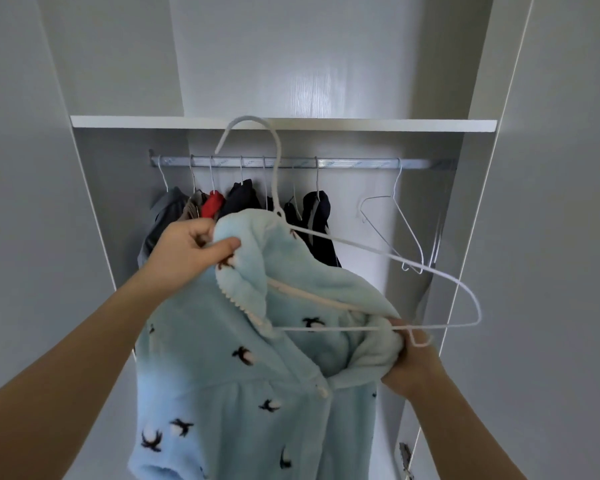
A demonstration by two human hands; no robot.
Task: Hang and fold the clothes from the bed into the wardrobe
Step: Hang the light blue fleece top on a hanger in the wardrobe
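left hand (191, 249) pinches robe (229, 375) | right hand (411, 358) (half hidden) grips robe, perhaps hanger (361, 247)

The robe (222, 393) is made of thick, fluffy fleece cloth with a matt, napped surface. Small dark and white motifs are set into the pile, and the collar edge is finished with a pale scalloped trim. The hanger (275, 181) inside it is formed of thin wire with a matt white coating. The rail (354, 163) is made of bright, ribbed metal. The wardrobe panel (309, 64) is finished in glossy white, and a faint wood grain is seen in it. The hung clothes (317, 216) are of dull cloth. The empty hanger (407, 230) is of thin pale wire.
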